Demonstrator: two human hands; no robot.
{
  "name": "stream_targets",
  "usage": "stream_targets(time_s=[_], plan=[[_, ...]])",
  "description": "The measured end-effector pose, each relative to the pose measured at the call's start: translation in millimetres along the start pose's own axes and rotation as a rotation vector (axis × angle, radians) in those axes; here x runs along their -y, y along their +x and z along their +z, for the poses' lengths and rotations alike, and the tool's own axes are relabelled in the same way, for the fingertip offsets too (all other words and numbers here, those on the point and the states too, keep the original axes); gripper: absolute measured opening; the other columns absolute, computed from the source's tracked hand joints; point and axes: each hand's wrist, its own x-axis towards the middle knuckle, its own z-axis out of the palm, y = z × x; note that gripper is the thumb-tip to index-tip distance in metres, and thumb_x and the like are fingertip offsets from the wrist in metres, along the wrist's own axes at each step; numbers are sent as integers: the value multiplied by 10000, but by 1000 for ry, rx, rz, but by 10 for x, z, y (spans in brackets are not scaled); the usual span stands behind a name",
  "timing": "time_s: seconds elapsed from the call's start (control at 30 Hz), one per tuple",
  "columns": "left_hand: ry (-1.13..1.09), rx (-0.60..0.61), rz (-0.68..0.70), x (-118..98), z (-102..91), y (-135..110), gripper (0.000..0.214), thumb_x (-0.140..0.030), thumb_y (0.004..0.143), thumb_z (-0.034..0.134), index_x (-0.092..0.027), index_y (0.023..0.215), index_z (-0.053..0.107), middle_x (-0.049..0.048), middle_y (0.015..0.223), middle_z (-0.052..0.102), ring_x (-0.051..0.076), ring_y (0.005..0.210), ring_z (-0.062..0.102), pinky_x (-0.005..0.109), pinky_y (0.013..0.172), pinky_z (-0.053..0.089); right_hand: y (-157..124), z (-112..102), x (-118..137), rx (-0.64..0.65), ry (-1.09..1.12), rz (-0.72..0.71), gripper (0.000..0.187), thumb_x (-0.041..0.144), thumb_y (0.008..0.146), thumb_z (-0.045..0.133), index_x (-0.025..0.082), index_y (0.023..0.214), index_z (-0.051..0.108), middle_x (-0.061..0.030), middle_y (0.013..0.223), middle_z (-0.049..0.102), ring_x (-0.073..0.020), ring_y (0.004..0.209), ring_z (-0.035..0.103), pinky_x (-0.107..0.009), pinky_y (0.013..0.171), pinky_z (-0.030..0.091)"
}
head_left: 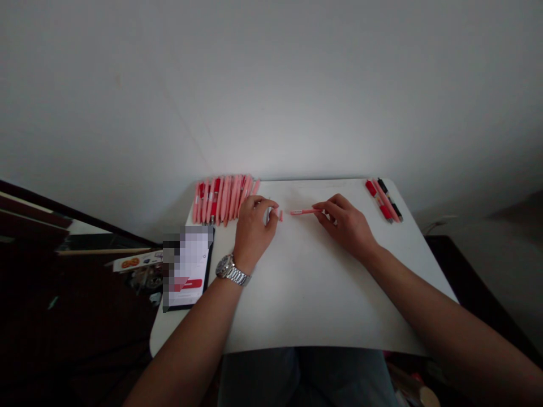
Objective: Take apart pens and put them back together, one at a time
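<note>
Over the middle of the white table, my right hand point(343, 221) pinches a slim pink pen point(303, 212) that lies nearly level, its free end pointing left; a pale label shows near that end. My left hand point(256, 220), with a metal watch on the wrist, is closed in a pinch on a small pink piece point(280, 215). Its exact kind is too small to tell. A gap separates the piece from the pen. Just beyond my left hand, a row of pink and red pens point(224, 198) lies side by side, partly hidden by the hand.
At the far right lie a red pen point(379, 200), a pink pen point(387, 199) and a black pen point(390, 199). A tablet point(186, 271) with a lit screen rests on the table's left edge. A grey-white wall point(297, 102) rises behind the white table point(322, 305).
</note>
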Motion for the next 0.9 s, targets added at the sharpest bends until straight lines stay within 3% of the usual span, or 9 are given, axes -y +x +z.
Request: stream_targets(time_s=[0.9], plan=[[48,39,30,-10,11,-13,150,-215,958,599,-230,1056,711,80,1110,589,243,1103,578,435,1025,482,2,15,-3,-55,51,-57,257,338,1026,531,232,1172,714,-83,1045,651,-133,682,570,-288,630,466]])
